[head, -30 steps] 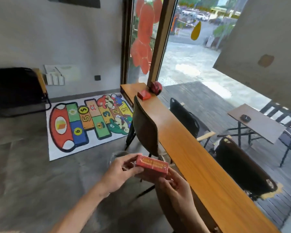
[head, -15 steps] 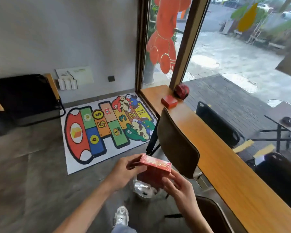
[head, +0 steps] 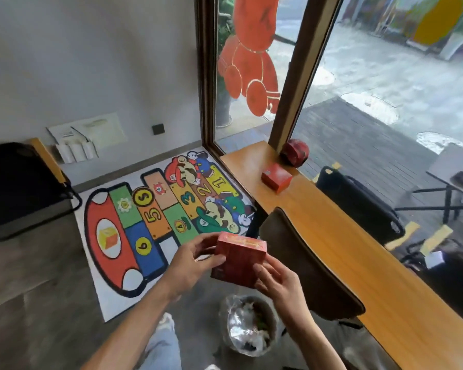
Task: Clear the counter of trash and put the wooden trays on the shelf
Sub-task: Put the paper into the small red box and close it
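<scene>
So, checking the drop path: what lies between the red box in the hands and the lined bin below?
Nothing in the head view: only bare grey floor shows between the red cardboard box and the plastic-lined bin.

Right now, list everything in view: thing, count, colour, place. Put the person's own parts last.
held box: 1, red, between both hands, above the bin
counter box: 1, red, far end of the counter
round object: 1, dark red, on the counter by the window post
counter: 1, orange wood, along the window
bin: 1, clear liner, on the floor below the hands
chair: 1, dark brown, at the counter
mat: 1, multicoloured hopscotch, on the floor
black chair: 1, far left by the wall
window sticker: 1, orange, on the glass
left hand: on the held box's left side
right hand: on its lower right
</scene>
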